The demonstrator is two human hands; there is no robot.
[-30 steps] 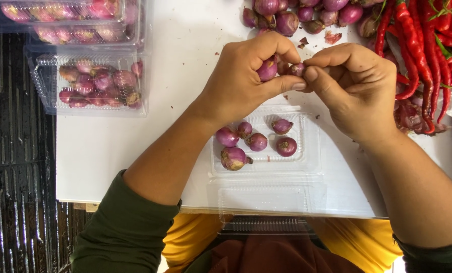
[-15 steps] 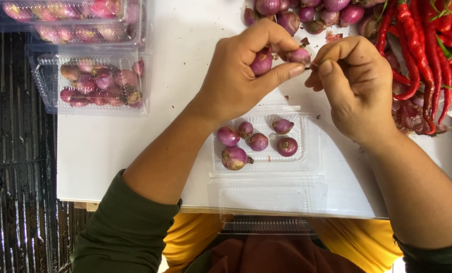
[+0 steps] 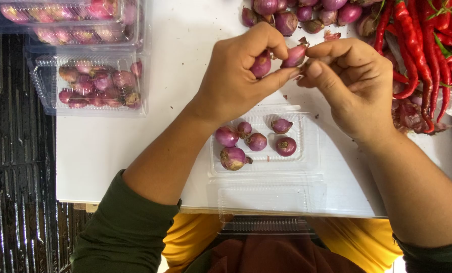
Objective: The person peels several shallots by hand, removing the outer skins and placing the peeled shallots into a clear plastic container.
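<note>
My left hand holds two purple shallots: one tucked in the curled fingers, another pinched at the fingertips. The thumb and forefinger of my right hand touch the tip of that pinched shallot. Both hands hover above an open clear plastic clamshell box on the white table; several shallots lie in it.
Closed clear boxes filled with shallots are stacked at the far left. A pile of loose shallots lies at the top. Red chillies spread along the right edge. Dark floor lies left of the table.
Both hands have shifted slightly toward the far side of the table. My right fingers have moved along the pinched shallot's tip, and the shallot now shows more between the two hands.
</note>
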